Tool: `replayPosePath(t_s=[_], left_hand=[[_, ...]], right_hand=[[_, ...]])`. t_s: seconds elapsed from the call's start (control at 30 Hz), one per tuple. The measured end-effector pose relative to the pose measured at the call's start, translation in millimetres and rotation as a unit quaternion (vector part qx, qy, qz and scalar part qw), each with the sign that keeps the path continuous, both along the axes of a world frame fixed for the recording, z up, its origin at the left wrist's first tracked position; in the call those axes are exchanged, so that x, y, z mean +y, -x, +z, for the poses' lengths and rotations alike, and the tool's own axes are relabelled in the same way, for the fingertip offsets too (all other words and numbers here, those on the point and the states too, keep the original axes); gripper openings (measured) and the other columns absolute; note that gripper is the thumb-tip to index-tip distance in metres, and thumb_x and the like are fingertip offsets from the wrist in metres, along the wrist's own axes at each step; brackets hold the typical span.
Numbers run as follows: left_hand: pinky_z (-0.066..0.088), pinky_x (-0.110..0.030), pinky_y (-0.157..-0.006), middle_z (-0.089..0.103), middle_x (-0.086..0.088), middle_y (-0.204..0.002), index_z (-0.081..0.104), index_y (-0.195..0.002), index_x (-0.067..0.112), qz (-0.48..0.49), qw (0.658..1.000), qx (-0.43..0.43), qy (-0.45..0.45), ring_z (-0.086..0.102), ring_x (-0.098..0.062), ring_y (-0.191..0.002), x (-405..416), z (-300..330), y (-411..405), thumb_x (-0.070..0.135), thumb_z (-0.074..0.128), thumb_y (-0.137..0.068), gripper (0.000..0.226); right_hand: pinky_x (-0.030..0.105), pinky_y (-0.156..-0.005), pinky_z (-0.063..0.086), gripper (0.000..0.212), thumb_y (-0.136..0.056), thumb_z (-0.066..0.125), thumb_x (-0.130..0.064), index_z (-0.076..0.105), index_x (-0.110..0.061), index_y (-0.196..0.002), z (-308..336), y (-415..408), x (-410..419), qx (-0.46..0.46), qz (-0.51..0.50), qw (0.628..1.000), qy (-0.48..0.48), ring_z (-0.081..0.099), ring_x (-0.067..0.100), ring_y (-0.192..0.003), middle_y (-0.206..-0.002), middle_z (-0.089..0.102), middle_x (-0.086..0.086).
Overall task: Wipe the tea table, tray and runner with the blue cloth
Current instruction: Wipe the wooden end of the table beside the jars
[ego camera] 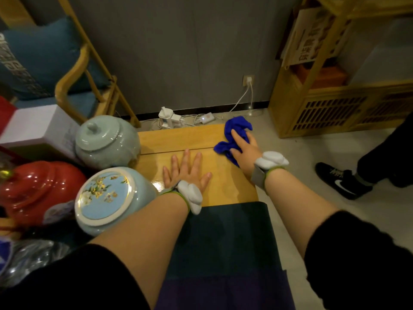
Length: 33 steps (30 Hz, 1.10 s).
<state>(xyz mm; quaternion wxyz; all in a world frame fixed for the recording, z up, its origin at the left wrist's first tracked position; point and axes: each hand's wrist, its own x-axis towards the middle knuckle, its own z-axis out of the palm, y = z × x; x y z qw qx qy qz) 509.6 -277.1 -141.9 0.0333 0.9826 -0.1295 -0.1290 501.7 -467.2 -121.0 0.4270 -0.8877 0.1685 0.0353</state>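
Observation:
The wooden tea table [178, 137] fills the middle of the view. A crumpled blue cloth [237, 128] lies at its far right corner. My right hand [244, 151] presses flat on the cloth with straight fingers. My left hand [186, 171] rests palm down on the bare wood, fingers spread. A dark runner [223, 238] covers the near part of the table, under my forearms. No tray can be made out.
A pale green lidded jar [106, 139], a light blue floral jar [107, 198] and a red jar [40, 186] crowd the table's left side. A white box [38, 128] stands behind them. Another person's shoe [342, 180] is on the floor at right, near a wooden cabinet [335, 104].

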Motion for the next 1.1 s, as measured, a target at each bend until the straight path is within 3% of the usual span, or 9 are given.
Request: replayPosePath(t_s=[0.17, 0.4, 0.5, 0.6, 0.7, 0.83, 1.1], left_hand=[[-0.006, -0.048, -0.113, -0.018, 0.013, -0.155, -0.013, -0.143, 0.045, -0.007, 1.0, -0.003, 0.001, -0.015, -0.025, -0.143, 1, -1, 0, 0.067, 0.015, -0.088, 0.066], [-0.005, -0.047, -0.113, -0.018, 0.012, -0.155, -0.011, -0.144, 0.044, -0.003, 1.0, 0.002, -0.014, -0.014, -0.025, -0.143, -1, 8, 2, 0.065, 0.017, -0.09, 0.065], [-0.005, -0.047, -0.114, -0.018, 0.012, -0.155, -0.011, -0.144, 0.044, -0.001, 1.0, 0.001, -0.018, -0.014, -0.025, -0.144, -2, 10, 3, 0.064, 0.017, -0.09, 0.064], [-0.004, -0.047, -0.114, -0.018, 0.012, -0.155, -0.011, -0.144, 0.044, -0.002, 1.0, 0.001, -0.017, -0.013, -0.025, -0.144, -1, 10, 5, 0.064, 0.016, -0.09, 0.064], [-0.004, -0.047, -0.114, -0.018, 0.012, -0.155, -0.012, -0.144, 0.043, 0.001, 1.0, 0.004, -0.019, -0.014, -0.025, -0.143, -2, 12, 3, 0.064, 0.016, -0.09, 0.065], [-0.004, -0.047, -0.114, -0.017, 0.011, -0.155, -0.011, -0.145, 0.043, 0.0, 1.0, 0.008, -0.025, -0.013, -0.025, -0.144, -4, 16, 5, 0.062, 0.016, -0.091, 0.063], [-0.003, -0.047, -0.114, -0.016, 0.01, -0.156, -0.008, -0.146, 0.041, 0.002, 0.999, 0.019, -0.036, -0.013, -0.025, -0.144, -6, 29, 11, 0.059, 0.019, -0.093, 0.062]], right_hand=[[0.011, -0.097, 0.016, 0.059, -0.098, 0.045, -0.017, 0.018, -0.032, -0.149, -3, 59, 5, -0.002, 0.025, 1.0, -0.018, 0.024, 0.024, -0.14, -0.156, 0.007, 0.006], [0.015, -0.096, 0.021, 0.062, -0.099, 0.043, -0.015, 0.012, -0.031, -0.15, 12, 13, -3, 0.034, -0.002, 0.998, -0.053, 0.023, 0.029, -0.139, -0.156, 0.007, 0.009], [0.023, -0.105, 0.021, 0.065, -0.098, 0.044, -0.019, 0.007, -0.031, -0.15, 14, 1, -6, 0.039, -0.007, 0.998, -0.043, 0.02, 0.03, -0.141, -0.157, 0.005, 0.011], [0.03, -0.109, 0.023, 0.073, -0.098, 0.045, -0.026, -0.007, -0.029, -0.15, 9, 23, -6, 0.053, 0.007, 0.998, -0.044, 0.022, 0.031, -0.141, -0.157, 0.008, 0.012], [0.029, -0.107, 0.026, 0.077, -0.098, 0.045, -0.028, -0.012, -0.03, -0.149, 2, 57, -4, 0.058, 0.026, 0.997, -0.047, 0.024, 0.029, -0.14, -0.158, 0.008, 0.01], [0.028, -0.111, 0.02, 0.079, -0.097, 0.047, -0.026, -0.012, -0.027, -0.149, -1, 80, -2, 0.061, 0.045, 0.996, -0.051, 0.016, 0.024, -0.144, -0.158, 0.007, 0.008], [0.035, -0.11, 0.029, 0.078, -0.095, 0.051, -0.028, -0.002, -0.019, -0.151, 8, 37, -5, 0.047, -0.013, 0.997, -0.061, 0.029, 0.031, -0.138, -0.155, 0.021, 0.014]])
